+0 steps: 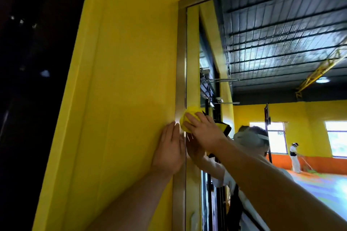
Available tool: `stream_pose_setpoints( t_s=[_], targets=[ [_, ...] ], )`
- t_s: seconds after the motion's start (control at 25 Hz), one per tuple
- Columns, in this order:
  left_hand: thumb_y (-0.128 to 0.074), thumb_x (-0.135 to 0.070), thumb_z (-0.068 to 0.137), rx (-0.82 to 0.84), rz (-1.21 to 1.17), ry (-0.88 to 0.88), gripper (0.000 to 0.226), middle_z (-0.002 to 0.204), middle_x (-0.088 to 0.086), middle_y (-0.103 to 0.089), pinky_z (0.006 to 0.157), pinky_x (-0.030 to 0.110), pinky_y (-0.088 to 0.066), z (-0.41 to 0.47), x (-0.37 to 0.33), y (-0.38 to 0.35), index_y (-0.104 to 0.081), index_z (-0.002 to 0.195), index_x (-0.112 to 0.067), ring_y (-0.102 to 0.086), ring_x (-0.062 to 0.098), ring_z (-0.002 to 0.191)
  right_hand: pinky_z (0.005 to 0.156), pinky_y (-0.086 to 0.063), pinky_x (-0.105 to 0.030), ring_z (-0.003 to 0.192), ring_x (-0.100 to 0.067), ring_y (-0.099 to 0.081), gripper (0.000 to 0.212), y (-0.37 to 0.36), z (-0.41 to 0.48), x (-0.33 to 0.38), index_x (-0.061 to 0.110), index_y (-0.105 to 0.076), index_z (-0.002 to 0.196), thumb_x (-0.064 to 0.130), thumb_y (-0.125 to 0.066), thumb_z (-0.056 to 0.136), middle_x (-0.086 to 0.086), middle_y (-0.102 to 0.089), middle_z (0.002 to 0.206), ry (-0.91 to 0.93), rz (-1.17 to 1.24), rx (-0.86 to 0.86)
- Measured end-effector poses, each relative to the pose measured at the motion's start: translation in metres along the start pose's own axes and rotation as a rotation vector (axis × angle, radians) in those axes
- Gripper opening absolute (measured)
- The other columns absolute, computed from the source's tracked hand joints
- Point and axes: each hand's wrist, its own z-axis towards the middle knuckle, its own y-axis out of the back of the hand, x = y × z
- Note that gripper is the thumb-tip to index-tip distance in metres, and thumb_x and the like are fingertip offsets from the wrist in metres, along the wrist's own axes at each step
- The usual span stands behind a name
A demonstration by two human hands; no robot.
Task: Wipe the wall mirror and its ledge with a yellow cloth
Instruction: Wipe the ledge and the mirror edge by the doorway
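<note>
The yellow cloth is bunched into a small soft wad at the left edge of the wall mirror, right where the glass meets its metal frame; it looks light and limp, the sort of thing that slumps and slips down a vertical pane unless it is pinned there, so it wants a whole palm over the bunch rather than a pinch at a corner; the glass itself is hard, slick and rigid, and I'd judge steady even pressure suits it better than a shove

The right hand has its fingers curved over the wad, cupping it and pressing it against the glass and frame; the thumb is hidden; the left hand holds nothing - it lies flat on the yellow wall, fingers straight and together, tips just beside the frame, bracing; the ledge is out of sight from here
</note>
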Motion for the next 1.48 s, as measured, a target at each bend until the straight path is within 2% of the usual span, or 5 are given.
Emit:
stream_pose_setpoints(
  t_s=[0.32,0.88,1.12,1.28,1.48],
  targets=[
    [0.003,-0.048,0.097,-0.020,-0.053,0.077,0.076,0.171,0.003,-0.015,0.120,0.018,0.002,0.073,-0.011,-0.021,-0.019,0.163,-0.017,-0.003,0.016,0.158,0.122,-0.017,-0.053,0.154,-0.035,-0.008,0.063,0.029,0.076,-0.097,0.025,-0.024,0.160,0.008,-0.047,0.104,0.000,-0.001,0.171,-0.018,-0.072,-0.112],
    [-0.020,-0.028,0.110,-0.014,-0.041,0.136,0.057,0.171,0.012,-0.012,0.125,0.025,0.000,0.254,-0.003,-0.039,-0.020,0.161,-0.002,-0.004,0.022,0.159,0.117,-0.026,-0.051,0.150,-0.036,-0.019,0.053,0.074,0.285,-0.178,0.022,-0.037,0.155,0.012,-0.046,0.104,-0.004,-0.016,0.168,-0.061,-0.138,-0.269],
    [0.015,-0.034,0.103,-0.095,0.059,0.075,0.085,0.158,0.016,-0.044,0.127,0.035,-0.017,0.270,0.012,-0.054,-0.046,0.149,0.002,-0.034,0.026,0.152,0.115,-0.030,-0.052,0.145,-0.035,-0.028,0.046,0.091,0.358,-0.200,0.019,-0.053,0.145,0.013,-0.054,0.099,-0.005,-0.034,0.159,-0.215,-0.115,-0.257],
    [0.038,-0.047,0.082,-0.139,0.089,0.075,0.106,0.171,0.011,-0.012,0.118,0.030,0.020,0.274,0.011,-0.062,-0.015,0.161,-0.002,-0.001,0.018,0.159,0.114,-0.031,-0.053,0.144,-0.036,-0.029,0.045,0.089,0.363,-0.201,0.018,-0.056,0.143,0.012,-0.056,0.098,-0.005,-0.038,0.157,-0.209,-0.119,-0.245],
    [0.019,-0.055,0.093,-0.177,-0.140,0.147,0.088,0.172,-0.005,-0.007,0.125,0.019,0.002,0.240,0.004,-0.061,-0.014,0.164,-0.017,0.008,-0.004,0.151,0.113,-0.033,-0.053,0.142,-0.036,-0.031,0.042,0.077,0.341,-0.190,0.019,-0.056,0.141,0.012,-0.054,0.100,-0.004,-0.039,0.155,-0.125,-0.105,-0.239]
  ],
)
